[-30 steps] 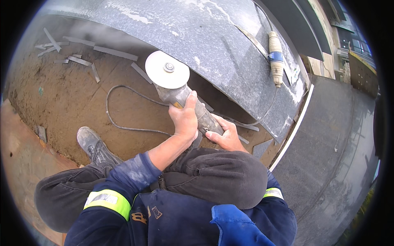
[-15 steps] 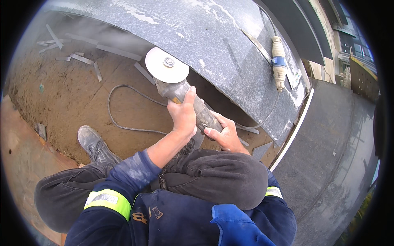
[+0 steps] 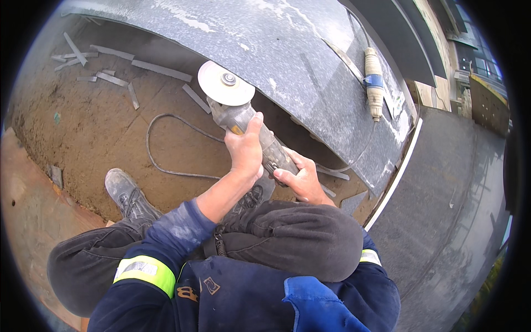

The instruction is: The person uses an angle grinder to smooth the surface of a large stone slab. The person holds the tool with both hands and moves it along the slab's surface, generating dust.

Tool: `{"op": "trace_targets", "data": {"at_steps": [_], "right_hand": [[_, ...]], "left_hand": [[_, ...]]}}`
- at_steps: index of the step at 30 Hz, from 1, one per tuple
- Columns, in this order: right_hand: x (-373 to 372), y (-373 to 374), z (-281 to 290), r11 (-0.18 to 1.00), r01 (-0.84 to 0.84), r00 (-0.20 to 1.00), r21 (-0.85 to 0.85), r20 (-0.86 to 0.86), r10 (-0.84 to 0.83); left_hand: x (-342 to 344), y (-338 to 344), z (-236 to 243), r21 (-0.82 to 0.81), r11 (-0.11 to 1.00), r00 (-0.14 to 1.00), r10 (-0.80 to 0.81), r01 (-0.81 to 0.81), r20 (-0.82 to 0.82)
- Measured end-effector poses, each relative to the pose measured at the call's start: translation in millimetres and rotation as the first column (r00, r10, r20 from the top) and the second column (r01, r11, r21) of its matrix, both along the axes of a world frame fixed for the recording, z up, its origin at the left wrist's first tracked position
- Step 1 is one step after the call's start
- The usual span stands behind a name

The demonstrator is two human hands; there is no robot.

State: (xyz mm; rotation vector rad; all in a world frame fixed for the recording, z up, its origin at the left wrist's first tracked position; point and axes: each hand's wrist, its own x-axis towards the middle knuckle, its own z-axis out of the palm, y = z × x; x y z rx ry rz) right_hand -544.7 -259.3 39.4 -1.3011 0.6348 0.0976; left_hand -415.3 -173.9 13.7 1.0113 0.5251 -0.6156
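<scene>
Both my hands are wrapped round a dusty grey angle grinder. My left hand grips it just behind the head, thumb up along the body. Further back, my right hand holds the rear end of the handle. The white cutting disc faces up at the grinder's far end, close to the near edge of a large dark grey stone slab. Whether the disc touches that edge I cannot tell. A grey cable loops over the brown ground left of the grinder.
Narrow grey offcut strips lie scattered at the far left. A cream and blue cable connector rests on the slab's right side. My shoe stands on the dirt ground. A wooden board borders the left, and a dark sheet the right.
The dust haze at the far left has thinned, and the strips there show more clearly. The grinder and both hands have barely shifted.
</scene>
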Motion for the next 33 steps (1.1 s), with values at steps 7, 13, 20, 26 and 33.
{"op": "trace_targets", "data": {"at_steps": [7, 13, 20, 26, 33], "right_hand": [[-24.0, -2.5, 3.2, 0.998, 0.007, 0.999, -0.059, -0.036, -0.010], [-48.5, -5.4, -3.9, 0.991, 0.000, 1.000, -0.130, 0.000, 0.000], [-65.0, -5.1, -0.1, 0.994, 0.023, 1.000, -0.103, -0.011, -0.024], [-68.7, -7.4, 10.0, 0.999, 0.033, 0.996, -0.040, -0.081, -0.036], [-62.5, -8.6, 7.5, 0.996, 0.004, 0.998, -0.092, -0.058, -0.010]], "left_hand": [[-27.3, -1.8, -8.2, 0.026, 0.999, 0.999, -0.019, 0.017, 0.040], [-49.2, -1.8, -8.4, 0.019, 0.999, 0.998, -0.045, 0.044, 0.053], [-67.7, -2.5, -7.5, 0.025, 0.998, 0.997, -0.062, 0.061, 0.056], [-74.3, -4.1, -6.5, 0.019, 0.998, 0.997, -0.069, 0.068, 0.044], [-68.4, -5.0, -6.4, 0.010, 0.999, 0.997, -0.048, 0.047, 0.054]]}}
